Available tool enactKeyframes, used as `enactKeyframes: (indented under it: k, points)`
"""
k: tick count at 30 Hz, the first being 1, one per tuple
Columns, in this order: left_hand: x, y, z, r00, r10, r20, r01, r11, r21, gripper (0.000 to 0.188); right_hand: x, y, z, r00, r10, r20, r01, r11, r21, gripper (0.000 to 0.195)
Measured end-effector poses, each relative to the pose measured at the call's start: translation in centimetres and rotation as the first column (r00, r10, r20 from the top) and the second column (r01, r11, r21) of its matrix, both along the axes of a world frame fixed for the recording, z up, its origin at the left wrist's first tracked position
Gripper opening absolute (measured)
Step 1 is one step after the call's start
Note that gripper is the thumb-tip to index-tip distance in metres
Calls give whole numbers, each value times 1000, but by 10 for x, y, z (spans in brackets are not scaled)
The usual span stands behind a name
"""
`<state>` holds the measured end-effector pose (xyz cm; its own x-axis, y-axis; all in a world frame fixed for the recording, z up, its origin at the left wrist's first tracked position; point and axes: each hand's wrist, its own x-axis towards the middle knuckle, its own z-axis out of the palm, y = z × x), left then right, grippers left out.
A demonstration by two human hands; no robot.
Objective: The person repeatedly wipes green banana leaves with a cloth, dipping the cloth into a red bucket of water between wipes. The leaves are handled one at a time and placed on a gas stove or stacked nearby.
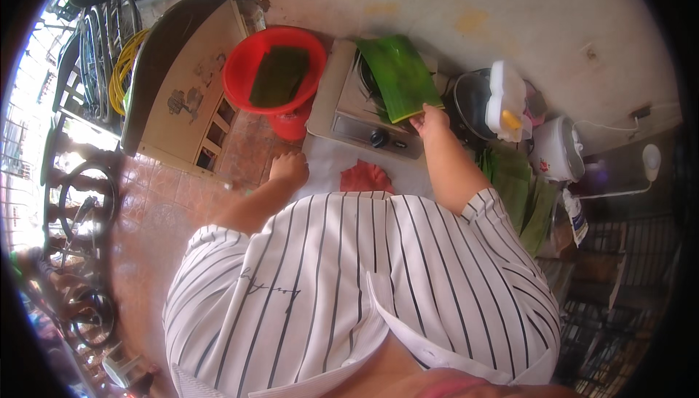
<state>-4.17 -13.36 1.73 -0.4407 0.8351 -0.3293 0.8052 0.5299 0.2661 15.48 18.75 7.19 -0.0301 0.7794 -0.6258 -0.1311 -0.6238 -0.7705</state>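
Note:
A piece of green banana leaf lies over the burner of a tabletop gas stove and hides most of it. My right hand grips the leaf's near edge between thumb and fingers. Whether a flame burns beneath cannot be seen. At the left edge of the cloth-covered table, my left hand rests with its fingers curled and partly hidden. Beyond it stands a red plastic basin with a darker piece of leaf in it. A crumpled red cloth lies before the stove's knob.
Right of the stove are a dark pan, a white plastic container and a rice cooker. More banana leaf pieces are stacked near my right arm. A wooden cabinet stands at left on the tiled floor.

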Motion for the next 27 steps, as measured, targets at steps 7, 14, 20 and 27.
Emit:
enactKeyframes:
  k: [7, 14, 20, 27]
  points:
    - [3, 5, 1, 1000, 9, -9, -9, 1000, 24, 26, 41, -12, -9, 985, 171, -18, -172, 982, -84, 18]
    - [1, 4, -4, 1000, 3, -11, -3, 1000, 25, 26, 79, -80, -42, 911, 348, -223, -373, 924, -80, 16]
    - [4, 7, 3, 1000, 7, -20, -7, 1000, 2, 26, 95, -134, -66, 783, 568, -254, -616, 766, -185, 15]
    - [8, 7, 9, 997, 48, -60, -49, 999, -23, 27, 96, -128, -54, 791, 572, -219, -611, 762, -217, 14]
